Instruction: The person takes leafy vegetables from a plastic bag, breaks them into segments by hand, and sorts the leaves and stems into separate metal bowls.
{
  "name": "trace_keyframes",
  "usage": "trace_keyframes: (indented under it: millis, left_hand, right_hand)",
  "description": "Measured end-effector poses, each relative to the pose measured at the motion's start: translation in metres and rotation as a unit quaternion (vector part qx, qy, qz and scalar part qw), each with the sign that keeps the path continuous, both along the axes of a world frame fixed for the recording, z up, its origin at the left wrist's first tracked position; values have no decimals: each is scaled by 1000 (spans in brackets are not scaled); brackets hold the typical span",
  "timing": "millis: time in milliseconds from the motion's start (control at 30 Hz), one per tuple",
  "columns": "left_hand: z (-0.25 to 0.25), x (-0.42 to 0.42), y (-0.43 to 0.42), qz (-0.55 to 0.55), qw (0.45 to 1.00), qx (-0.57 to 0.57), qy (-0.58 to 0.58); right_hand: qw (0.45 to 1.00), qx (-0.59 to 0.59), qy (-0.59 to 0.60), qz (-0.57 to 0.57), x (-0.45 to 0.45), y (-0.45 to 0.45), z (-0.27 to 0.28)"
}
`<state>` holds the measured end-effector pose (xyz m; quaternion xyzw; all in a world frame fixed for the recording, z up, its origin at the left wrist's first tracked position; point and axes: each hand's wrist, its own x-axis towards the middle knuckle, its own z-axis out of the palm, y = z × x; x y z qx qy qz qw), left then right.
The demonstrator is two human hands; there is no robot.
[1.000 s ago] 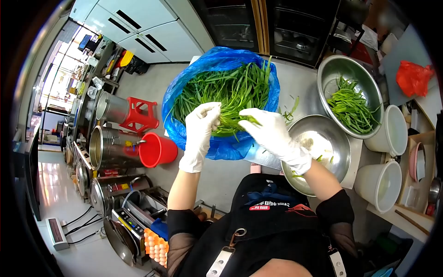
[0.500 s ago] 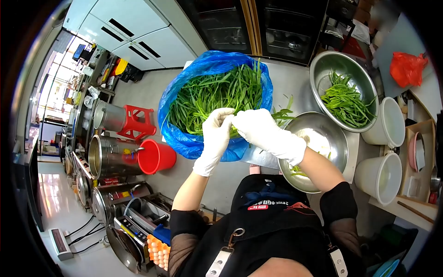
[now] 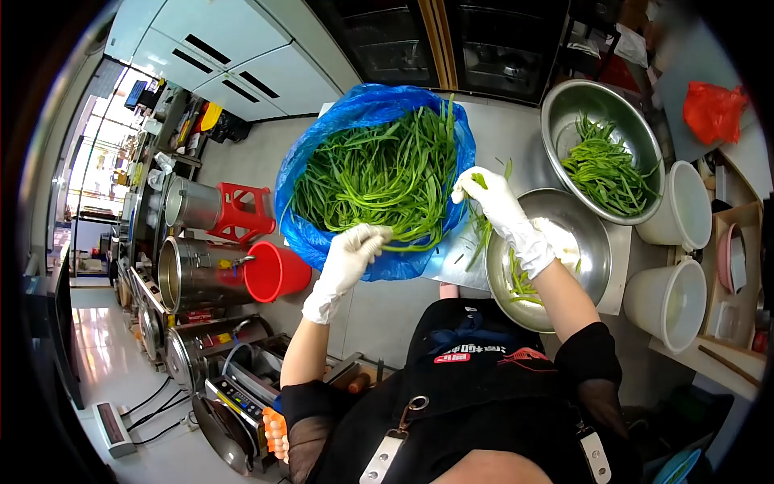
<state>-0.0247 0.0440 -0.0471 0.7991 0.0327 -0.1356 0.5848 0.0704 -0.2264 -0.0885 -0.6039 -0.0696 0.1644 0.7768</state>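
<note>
A blue plastic bag point(image 3: 300, 211) stands open, full of long-stemmed, narrow-leaved water spinach point(image 3: 379, 173). At the bag's front rim is my left hand point(image 3: 348, 256), in a white glove, its fingers pinched on a stem at the edge of the pile. My right hand point(image 3: 498, 211), gloved too, is closed on a small bunch of water spinach between the bag and a steel bowl point(image 3: 592, 266). Leaves hang below its fingers. Short stem pieces point(image 3: 520, 282) lie in that bowl. A second, deeper steel bowl point(image 3: 556, 121) behind it holds a heap of water spinach point(image 3: 609, 169).
The bag and bowls sit on a metal-topped table point(image 3: 504, 129). To the left are a red bucket point(image 3: 276, 272), a red stool point(image 3: 243, 213) and large steel pots point(image 3: 197, 274). Two white buckets point(image 3: 663, 302) stand at right. A red bag point(image 3: 714, 111) lies far right.
My hands were together over the bag's front edge and have parted. The left moved down and left to the rim; the right moved right with greens in its fingers.
</note>
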Motion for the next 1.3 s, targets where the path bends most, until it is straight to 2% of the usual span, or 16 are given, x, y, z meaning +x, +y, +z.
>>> trace_keyframes:
  millis: [33, 67, 133, 233, 300, 333, 367, 400, 433, 500, 633, 700, 800, 967, 1167, 1300]
  left_hand:
    - [5, -5, -3, -32, 998, 47, 13]
    - [9, -10, -8, -78, 992, 97, -30]
    - [6, -15, -13, -174, 955, 213, -109]
    - [2, -24, -21, -230, 824, 447, -262]
    - [13, -16, -15, -216, 765, 515, -321]
    - [27, -8, -11, -158, 813, 455, -326]
    - [41, 0, -4, -121, 811, 435, -372]
    - [51, 6, 4, -51, 834, 376, -401]
    - [60, 9, 12, 21, 872, 312, -376]
    - [58, 16, 33, 204, 938, 81, -266]
    - [27, 27, 62, 235, 963, -15, -134]
    - [27, 24, 74, 250, 952, -69, -159]
    - [36, 20, 88, 240, 911, -244, -232]
    - [38, 15, 88, 209, 898, -294, -250]
    - [39, 6, 72, 215, 913, -266, -222]
    - [39, 3, 52, 212, 926, -242, -197]
  right_hand:
    - [1000, 13, 18, -2, -1, -1, -2]
    - [997, 51, 65, -7, -2, -1, -5]
    - [997, 30, 74, -8, -3, -2, -2]
    - [992, 24, 121, 0, -6, -5, 0]
    - [991, 23, 128, 7, -6, -11, -1]
    - [991, 32, 133, 10, -7, -15, 0]
    - [990, 42, 136, 13, -8, -20, 2]
    - [989, 52, 139, 16, -9, -25, 4]
    - [989, 51, 136, 13, -10, -30, 5]
    - [990, 48, 129, 12, -12, -38, 9]
    - [992, 14, 127, 0, -12, -46, 17]
    - [992, -1, 127, -13, -12, -49, 24]
    - [992, -15, 121, -20, -12, -47, 37]
    - [994, -55, 88, -22, -11, -43, 43]
    - [980, -139, -107, -91, -17, -32, 73]
    - [956, -140, -240, -93, -23, -11, 98]
